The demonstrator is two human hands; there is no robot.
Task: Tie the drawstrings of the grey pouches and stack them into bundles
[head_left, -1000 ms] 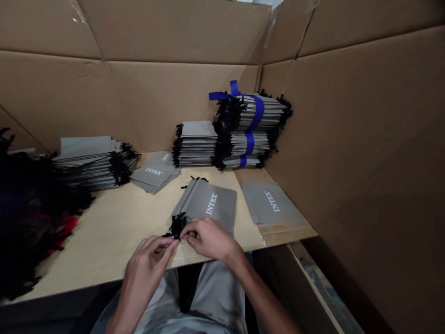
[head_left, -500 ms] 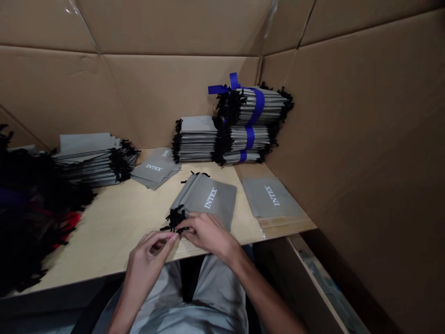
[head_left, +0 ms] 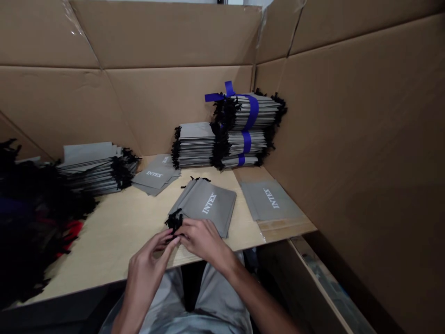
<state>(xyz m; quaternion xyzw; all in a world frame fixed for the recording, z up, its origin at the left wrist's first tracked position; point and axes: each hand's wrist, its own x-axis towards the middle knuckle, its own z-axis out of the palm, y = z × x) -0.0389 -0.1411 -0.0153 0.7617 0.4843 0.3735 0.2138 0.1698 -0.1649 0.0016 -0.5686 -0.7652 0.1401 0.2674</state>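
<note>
In front of me lies a small fanned stack of grey drawstring pouches (head_left: 213,199) printed INTEX, with black drawstring ends (head_left: 174,219) bunched at its near left corner. At that corner my left hand (head_left: 151,257) pinches a black drawstring between thumb and fingers. My right hand (head_left: 203,241) is closed on the same cord from the other side, its fingertips almost meeting the left ones. The right hand covers part of the near edge of the stack. Exactly how the cord runs between the fingers is hidden.
Bundles tied with blue bands (head_left: 255,111) stand at the back right, beside an untied pile (head_left: 197,144). Flat INTEX pieces lie at the right (head_left: 271,202) and back left (head_left: 155,175). Another pile (head_left: 92,162) and a dark heap of cords (head_left: 41,222) occupy the left. Cardboard walls (head_left: 181,97) enclose the table.
My left fingers have opened slightly and reached up around the cord ends. My right fingers have drawn in closer to the left ones. The view has tilted up a little.
</note>
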